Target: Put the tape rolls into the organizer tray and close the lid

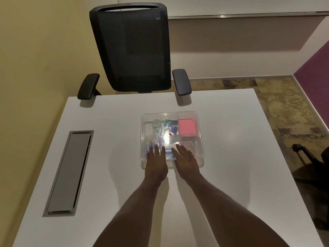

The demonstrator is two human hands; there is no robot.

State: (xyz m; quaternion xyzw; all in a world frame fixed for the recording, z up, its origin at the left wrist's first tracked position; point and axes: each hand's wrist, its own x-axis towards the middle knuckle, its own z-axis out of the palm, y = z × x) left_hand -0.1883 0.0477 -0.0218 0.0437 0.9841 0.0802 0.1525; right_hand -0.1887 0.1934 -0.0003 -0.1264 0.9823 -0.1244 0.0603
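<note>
Two bare forearms reach forward; the left hand [155, 162] and right hand [185, 160] lie flat, fingers spread, on the clear lid [170, 114] of the organizer tray [200, 164], mid white table [231, 175].

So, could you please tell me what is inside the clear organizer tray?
Through the lid: tape rolls, a pink notepad, blue clips, coloured paper clips. The left hand and right hand cover the near compartments.

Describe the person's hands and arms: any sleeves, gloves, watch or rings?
Both arms are bare as far as the frame shows: no sleeves. The left hand and right hand wear no gloves. No watch, bracelet or ring shows on either.
</note>
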